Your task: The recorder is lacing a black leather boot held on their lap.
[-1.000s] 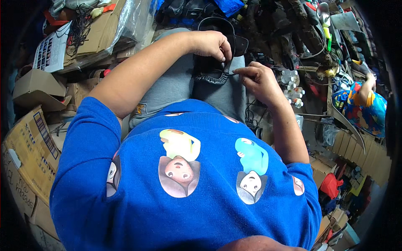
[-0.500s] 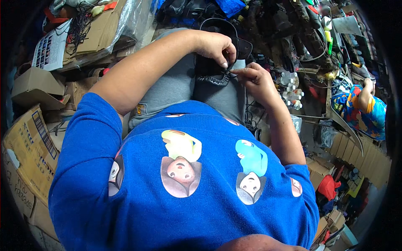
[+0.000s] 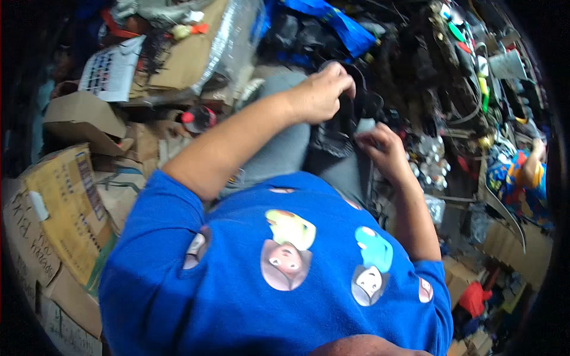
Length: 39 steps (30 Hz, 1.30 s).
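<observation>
My left hand [image 3: 320, 95] is closed around the upper edge of a black, flat, dark part [image 3: 347, 121] that rests on my grey-trousered lap [image 3: 279, 151]. My right hand [image 3: 385, 151] pinches a small pale piece [image 3: 364, 126] at the right side of that same black part, fingertips close to the left hand. The black part is mostly hidden by both hands, so its exact shape is unclear. My blue printed shirt [image 3: 285, 261] fills the lower half of the view.
Cardboard boxes [image 3: 56, 207] are stacked at the left. A flat carton with a plastic sheet [image 3: 196, 47] lies at the top left. Tangled cables, tools and small metal parts [image 3: 463, 89] crowd the right. Another person in a colourful shirt [image 3: 522, 178] is at the far right.
The view has tilted and shifted, and both hands have moved slightly up and to the right while staying on the black part. The right fingers now pinch closer to the left hand.
</observation>
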Each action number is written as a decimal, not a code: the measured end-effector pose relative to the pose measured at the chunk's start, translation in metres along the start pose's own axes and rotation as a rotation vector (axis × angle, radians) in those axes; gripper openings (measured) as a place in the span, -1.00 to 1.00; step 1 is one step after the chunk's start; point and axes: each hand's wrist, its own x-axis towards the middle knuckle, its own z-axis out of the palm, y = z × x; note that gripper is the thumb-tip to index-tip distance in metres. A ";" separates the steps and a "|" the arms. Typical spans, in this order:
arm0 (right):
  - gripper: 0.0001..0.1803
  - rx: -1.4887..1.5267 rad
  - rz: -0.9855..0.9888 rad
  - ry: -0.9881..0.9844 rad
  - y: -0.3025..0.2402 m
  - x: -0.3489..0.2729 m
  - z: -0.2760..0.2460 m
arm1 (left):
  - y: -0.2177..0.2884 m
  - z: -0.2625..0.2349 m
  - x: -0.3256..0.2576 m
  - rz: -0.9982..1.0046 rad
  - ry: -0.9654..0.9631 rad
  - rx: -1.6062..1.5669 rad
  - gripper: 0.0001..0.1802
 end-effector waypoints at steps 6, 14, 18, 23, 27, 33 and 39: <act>-0.70 -0.005 0.022 0.086 -0.011 -0.023 0.008 | 0.042 -0.021 -0.049 -0.209 -0.048 0.059 -0.48; -0.61 -0.305 -0.032 0.170 -0.016 -0.031 0.025 | 0.044 -0.003 -0.068 -0.099 -0.110 0.575 -0.94; -0.59 0.134 0.095 0.066 -0.004 -0.019 0.010 | 0.042 -0.002 -0.057 -0.079 0.043 0.330 -0.87; -0.61 0.171 -0.005 -0.051 0.025 -0.003 0.002 | 0.029 0.003 -0.050 -0.094 -0.061 0.148 -0.77; -0.64 0.192 0.007 -0.116 0.025 0.003 -0.005 | 0.024 0.006 -0.048 -0.144 -0.121 0.190 -0.74; -0.64 0.199 -0.015 -0.094 0.028 0.004 -0.003 | 0.025 0.007 -0.048 -0.143 -0.160 0.223 -0.73; -0.68 0.240 0.015 -0.118 0.033 0.006 -0.002 | 0.023 0.008 -0.047 -0.146 -0.171 0.235 -0.75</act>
